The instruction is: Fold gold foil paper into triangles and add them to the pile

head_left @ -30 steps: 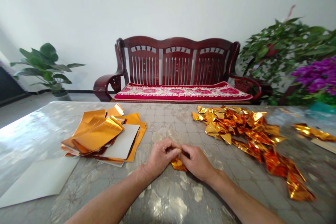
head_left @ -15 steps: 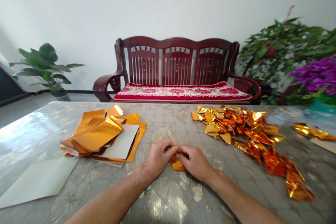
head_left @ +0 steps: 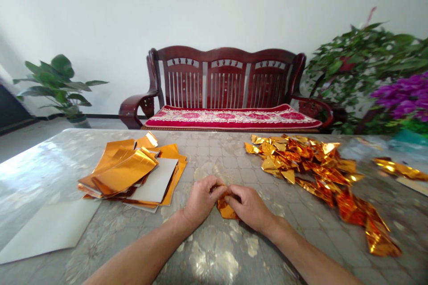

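- Pinching a small folded gold foil piece (head_left: 226, 210) between both hands, its upper part hidden under the fingertips and its lower corner showing on the surface (head_left: 214, 258).
- The left hand (head_left: 202, 198) curves over the foil's left side, its fingers (head_left: 214, 185) bent inward and pressed together on the fold.
- The right hand (head_left: 249, 207) comes in from the other side, its fingers (head_left: 235, 191) closed on the same piece, touching the left fingertips or just beside them; the exact grip is hidden.
- Both forearms rest low and reach in from the near edge of the surface, with the foil at the middle, close to that edge.
- To the left lies a loose stack of flat orange-gold foil sheets (head_left: 123, 171), mixed with grey card sheets (head_left: 152, 180); a large pale card sheet (head_left: 50, 229) sits nearer the corner.
- To the right spreads a heap of folded gold foil pieces (head_left: 301, 160), trailing toward the near edge, and a separate gold foil strip (head_left: 399, 168) lies farther right.
- Beyond the surface stand a dark red wooden bench (head_left: 227, 75) with a red floral cushion (head_left: 230, 117), a green potted plant (head_left: 56, 82), a leafy shrub (head_left: 354, 62) and purple flowers (head_left: 403, 98).
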A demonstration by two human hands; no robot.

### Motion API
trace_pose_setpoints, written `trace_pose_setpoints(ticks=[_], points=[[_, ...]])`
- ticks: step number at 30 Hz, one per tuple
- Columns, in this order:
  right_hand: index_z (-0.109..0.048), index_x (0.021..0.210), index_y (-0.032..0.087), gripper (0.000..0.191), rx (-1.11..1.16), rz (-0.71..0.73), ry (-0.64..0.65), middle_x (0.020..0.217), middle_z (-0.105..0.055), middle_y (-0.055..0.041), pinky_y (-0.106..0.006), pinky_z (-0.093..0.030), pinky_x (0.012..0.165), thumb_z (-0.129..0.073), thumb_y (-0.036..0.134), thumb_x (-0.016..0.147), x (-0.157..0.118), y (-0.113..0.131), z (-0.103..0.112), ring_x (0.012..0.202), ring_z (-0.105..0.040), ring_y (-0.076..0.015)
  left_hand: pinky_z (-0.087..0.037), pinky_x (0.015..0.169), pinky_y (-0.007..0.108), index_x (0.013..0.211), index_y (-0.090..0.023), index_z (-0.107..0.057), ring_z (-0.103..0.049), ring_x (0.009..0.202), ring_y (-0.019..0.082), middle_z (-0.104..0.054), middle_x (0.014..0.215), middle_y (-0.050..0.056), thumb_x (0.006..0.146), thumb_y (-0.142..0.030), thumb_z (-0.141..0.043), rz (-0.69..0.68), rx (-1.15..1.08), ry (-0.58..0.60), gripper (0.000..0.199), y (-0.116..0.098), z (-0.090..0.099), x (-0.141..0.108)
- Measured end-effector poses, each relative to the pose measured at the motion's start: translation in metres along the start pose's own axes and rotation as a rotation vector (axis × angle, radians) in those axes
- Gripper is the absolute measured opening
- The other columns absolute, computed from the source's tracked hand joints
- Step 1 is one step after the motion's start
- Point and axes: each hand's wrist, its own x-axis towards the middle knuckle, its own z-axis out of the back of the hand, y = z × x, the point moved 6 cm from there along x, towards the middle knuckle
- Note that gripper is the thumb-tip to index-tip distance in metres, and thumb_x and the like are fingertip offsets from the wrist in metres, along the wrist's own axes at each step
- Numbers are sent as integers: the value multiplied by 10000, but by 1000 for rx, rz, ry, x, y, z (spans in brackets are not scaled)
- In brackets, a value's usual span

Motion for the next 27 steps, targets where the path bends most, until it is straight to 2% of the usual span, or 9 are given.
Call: trace_pose_setpoints(ticks=[8, 22, 27], points=[[-557, 691, 208, 189, 9, 11, 0, 656, -620, 13, -235, -337, 594, -518, 244, 873, 0, 0, 0, 637, -549, -145, -398, 593, 201, 766, -183, -702, -585, 645, 123, -679, 695, -15, 814, -263, -651, 26, -54, 25, 106, 0, -1, 1], [-590, 707, 208, 186, 3, 25, 0, 671, -636, 8, -238, -335, 594, -533, 250, 879, 0, 0, -1, 642, -557, -147, -420, 611, 202, 711, -185, -679, -592, 641, 114, -675, 678, -24, 830, -252, -644, -9, -47, -12, 142, 0, 1, -4], [-571, 696, 206, 183, -4, 18, 3, 659, -622, 14, -237, -324, 593, -533, 235, 872, 0, 0, -1, 631, -550, -143, -408, 586, 195, 705, -177, -659, -575, 631, 112, -653, 660, -23, 821, -249, -629, 20, -63, -15, 140, 1, 0, -3]])
